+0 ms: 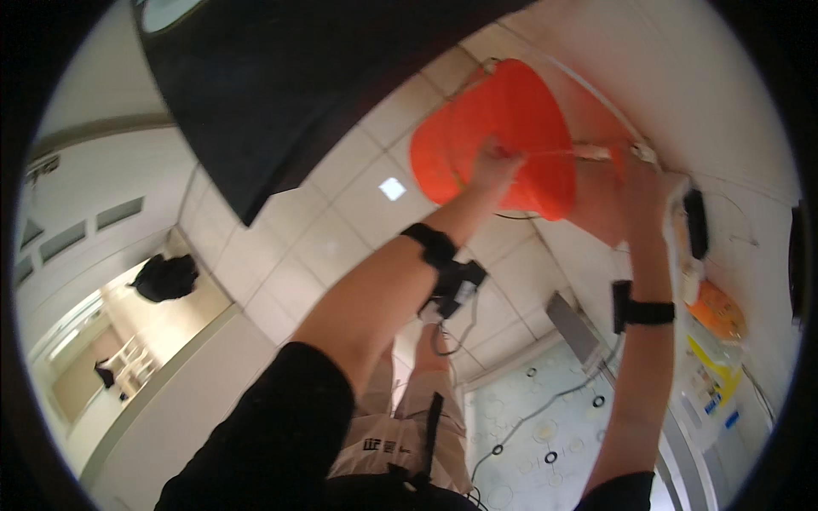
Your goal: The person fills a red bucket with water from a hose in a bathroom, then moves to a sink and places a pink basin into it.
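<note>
An orange-red bucket [456,140] appears on its side in the picture, with its round mouth toward the right. My left hand [498,166] is over the mouth of the bucket, its fingers curled in; what they hold, if anything, is too blurred to make out. A thin, pale line, perhaps water, runs between that hand and a tap [645,153] on the wall. My right hand [641,183] is at the tap, fingers closed around it and partly hidden. Black bands circle both forearms.
A black panel [281,85] fills the upper left, above the tiled floor [298,230]. Below lies a patterned mat [537,434] with a grey cable across it. Along the right wall are a black brush [696,223], an orange pack [717,311] and a yellow-handled item [720,370].
</note>
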`<state>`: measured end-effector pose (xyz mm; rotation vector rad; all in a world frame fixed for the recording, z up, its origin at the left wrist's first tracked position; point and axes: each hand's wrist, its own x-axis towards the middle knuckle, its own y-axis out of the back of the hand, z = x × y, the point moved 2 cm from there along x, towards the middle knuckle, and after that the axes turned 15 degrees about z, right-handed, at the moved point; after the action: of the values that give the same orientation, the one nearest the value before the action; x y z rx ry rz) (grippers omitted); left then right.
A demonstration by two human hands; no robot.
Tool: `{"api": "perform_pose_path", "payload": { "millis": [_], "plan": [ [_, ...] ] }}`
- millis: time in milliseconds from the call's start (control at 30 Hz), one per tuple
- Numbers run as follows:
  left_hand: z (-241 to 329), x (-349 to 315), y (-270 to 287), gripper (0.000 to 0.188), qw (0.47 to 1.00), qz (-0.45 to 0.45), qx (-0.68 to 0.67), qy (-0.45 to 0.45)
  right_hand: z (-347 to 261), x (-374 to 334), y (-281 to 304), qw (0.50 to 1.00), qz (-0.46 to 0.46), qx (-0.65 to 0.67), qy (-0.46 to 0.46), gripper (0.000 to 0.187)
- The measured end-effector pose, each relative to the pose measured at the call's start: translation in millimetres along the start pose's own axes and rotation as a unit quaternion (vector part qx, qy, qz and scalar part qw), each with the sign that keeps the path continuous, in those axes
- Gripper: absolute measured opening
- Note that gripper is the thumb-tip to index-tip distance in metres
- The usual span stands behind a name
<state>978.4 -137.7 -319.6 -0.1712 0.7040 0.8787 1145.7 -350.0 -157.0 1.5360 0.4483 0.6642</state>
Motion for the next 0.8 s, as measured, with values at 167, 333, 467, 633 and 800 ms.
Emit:
{"api": "perform_pose_path", "payload": {
  "millis": [167,333,467,633,800],
  "plan": [
    [22,7,-4,0.036,0.999,0.016,-0.002,-0.033,30,14,-16,0.996,-0.066,0.048,0.022,0.048],
    [25,-3,2,0.034,0.999,0.018,-0.013,-0.028,50,16,-29,0.989,-0.106,0.100,0.035,0.052],
    [18,-2,5,0.038,0.998,0.030,0.001,-0.051,56,18,-39,0.984,-0.116,0.124,0.043,0.055],
    [13,-2,3,0.041,0.999,0.019,-0.036,-0.033,61,20,-46,0.981,-0.124,0.144,0.049,0.059],
    [12,-13,-2,0.040,0.998,0.029,-0.050,-0.035,72,15,-52,0.978,-0.136,0.149,0.055,0.064]
  ]
}}
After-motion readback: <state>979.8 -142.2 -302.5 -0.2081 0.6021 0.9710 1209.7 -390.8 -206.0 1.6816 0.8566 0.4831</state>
